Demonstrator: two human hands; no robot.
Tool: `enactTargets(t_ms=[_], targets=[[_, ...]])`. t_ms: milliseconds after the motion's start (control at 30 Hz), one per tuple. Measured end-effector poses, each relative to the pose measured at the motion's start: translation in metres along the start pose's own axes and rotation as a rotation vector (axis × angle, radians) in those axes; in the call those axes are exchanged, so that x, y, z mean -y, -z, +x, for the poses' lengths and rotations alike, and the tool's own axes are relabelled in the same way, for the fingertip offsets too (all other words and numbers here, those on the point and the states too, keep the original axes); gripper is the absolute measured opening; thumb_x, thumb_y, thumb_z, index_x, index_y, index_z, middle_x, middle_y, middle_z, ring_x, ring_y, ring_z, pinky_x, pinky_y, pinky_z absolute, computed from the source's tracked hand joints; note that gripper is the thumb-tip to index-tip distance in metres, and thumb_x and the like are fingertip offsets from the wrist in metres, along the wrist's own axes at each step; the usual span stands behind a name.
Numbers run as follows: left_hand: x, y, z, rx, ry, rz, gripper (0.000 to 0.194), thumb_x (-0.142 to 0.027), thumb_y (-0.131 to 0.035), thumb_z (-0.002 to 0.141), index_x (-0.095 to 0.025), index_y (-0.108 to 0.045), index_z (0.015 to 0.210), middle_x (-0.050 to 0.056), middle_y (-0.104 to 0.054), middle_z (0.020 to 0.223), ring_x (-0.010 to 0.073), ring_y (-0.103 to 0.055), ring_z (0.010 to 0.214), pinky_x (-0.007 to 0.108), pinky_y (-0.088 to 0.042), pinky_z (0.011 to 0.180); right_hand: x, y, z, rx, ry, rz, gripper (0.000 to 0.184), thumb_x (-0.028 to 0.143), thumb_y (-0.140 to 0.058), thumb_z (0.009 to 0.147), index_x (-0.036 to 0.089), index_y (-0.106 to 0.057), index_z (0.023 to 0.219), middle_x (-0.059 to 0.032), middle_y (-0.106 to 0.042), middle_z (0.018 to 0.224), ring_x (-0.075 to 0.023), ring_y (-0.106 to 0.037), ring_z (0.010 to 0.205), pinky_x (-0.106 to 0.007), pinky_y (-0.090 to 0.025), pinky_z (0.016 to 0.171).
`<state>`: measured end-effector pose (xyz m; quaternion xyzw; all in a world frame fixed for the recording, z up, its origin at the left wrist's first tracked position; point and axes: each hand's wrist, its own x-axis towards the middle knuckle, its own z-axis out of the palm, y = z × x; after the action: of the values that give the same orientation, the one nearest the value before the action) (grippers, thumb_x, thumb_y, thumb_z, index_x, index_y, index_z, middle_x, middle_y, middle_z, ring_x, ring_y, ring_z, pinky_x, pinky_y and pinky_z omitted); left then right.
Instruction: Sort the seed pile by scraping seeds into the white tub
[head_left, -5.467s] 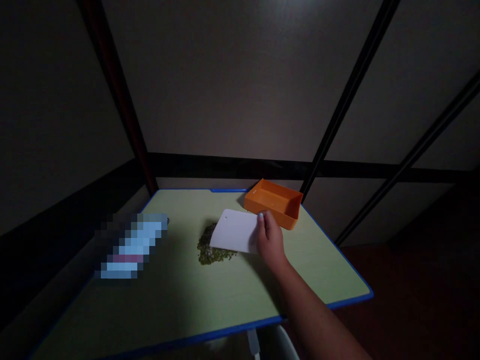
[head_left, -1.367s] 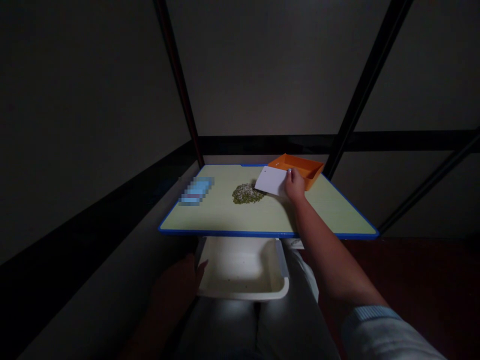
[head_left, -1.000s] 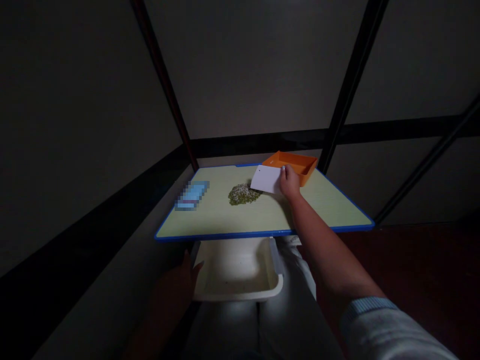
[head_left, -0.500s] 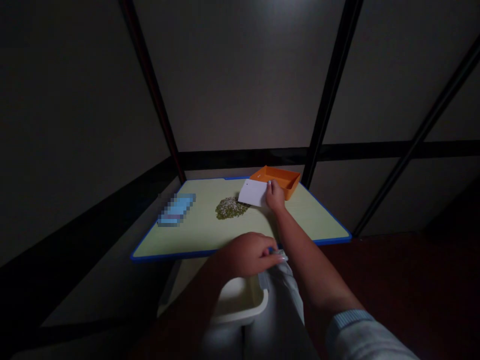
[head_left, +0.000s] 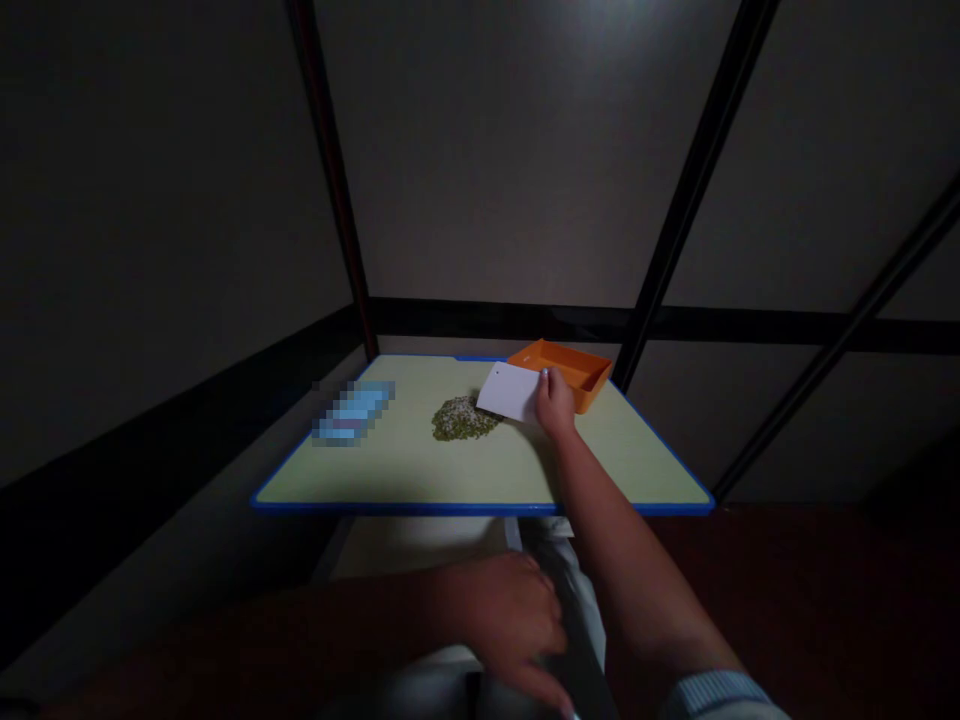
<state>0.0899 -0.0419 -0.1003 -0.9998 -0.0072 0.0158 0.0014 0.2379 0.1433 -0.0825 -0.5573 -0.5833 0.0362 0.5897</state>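
Note:
My right hand point(head_left: 556, 403) is closed on the right end of a flat white card point(head_left: 510, 391) with a small hole near its corner. The card's left edge meets a pile of small green and whitish grains or seeds point(head_left: 463, 419) on the table. Behind my right hand stands an orange tray point(head_left: 574, 366), partly covered by the hand and card. My left hand point(head_left: 517, 620) is below the table's front edge, over my lap. Its thumb points down, apart from the loosely bent fingers, and nothing shows in it.
The pale yellow table point(head_left: 405, 470) has a blue rim. A blurred blue item point(head_left: 352, 412) lies at its left side. Dark-striped wall panels point(head_left: 495, 200) rise behind and to the left. Beneath the table is a pale container point(head_left: 420, 545), partly hidden by my left arm.
My left hand has moved down, away from the table edge, and its finger and thumb have come apart. My right hand and the card stay by the pile. The view has tilted slightly.

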Motion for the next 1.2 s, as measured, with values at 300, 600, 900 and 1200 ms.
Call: enactTargets(t_ms=[300,600,900,1200], targets=[[-0.004,-0.033,0.0,0.029,-0.066,0.087,0.024,-0.04,-0.073,0.073,-0.018,-0.068,0.064,0.001,-0.06,0.051,0.0184,-0.059,0.053,0.033,-0.045,0.058,0.005,0.001,0.001,-0.002,-0.001,-0.058,0.022,0.034,-0.032,0.094,0.025,-0.036,0.074,0.001,-0.044,0.064,-0.0179,-0.043,0.062,-0.029,-0.026,0.059],[-0.007,-0.032,0.007,0.094,-0.057,0.066,0.021,-0.036,-0.069,0.079,-0.019,-0.068,0.065,0.0,-0.065,0.057,0.0152,-0.061,0.055,0.032,-0.045,0.064,0.012,-0.002,-0.005,0.044,0.062,-0.03,0.022,0.033,-0.034,0.093,0.025,-0.034,0.072,0.0016,-0.046,0.064,-0.0169,-0.044,0.061,-0.028,-0.028,0.059],[-0.007,-0.033,0.027,0.287,-0.019,0.02,0.014,-0.034,-0.072,0.069,-0.02,-0.072,0.073,0.0,-0.071,0.065,0.0195,-0.066,0.062,0.035,-0.049,0.063,0.014,-0.007,-0.011,0.068,0.085,-0.056,0.022,0.034,-0.032,0.093,0.025,-0.038,0.073,0.0005,-0.047,0.065,-0.0176,-0.045,0.062,-0.029,-0.029,0.059],[-0.005,-0.035,0.037,0.403,-0.027,-0.032,0.013,-0.031,-0.067,0.069,-0.02,-0.071,0.073,0.001,-0.071,0.068,0.0201,-0.066,0.062,0.033,-0.044,0.051,0.029,-0.022,-0.024,0.173,0.061,-0.157,0.026,0.036,-0.031,0.095,0.024,-0.046,0.079,-0.0009,-0.051,0.065,-0.0184,-0.047,0.061,-0.028,-0.028,0.058]])
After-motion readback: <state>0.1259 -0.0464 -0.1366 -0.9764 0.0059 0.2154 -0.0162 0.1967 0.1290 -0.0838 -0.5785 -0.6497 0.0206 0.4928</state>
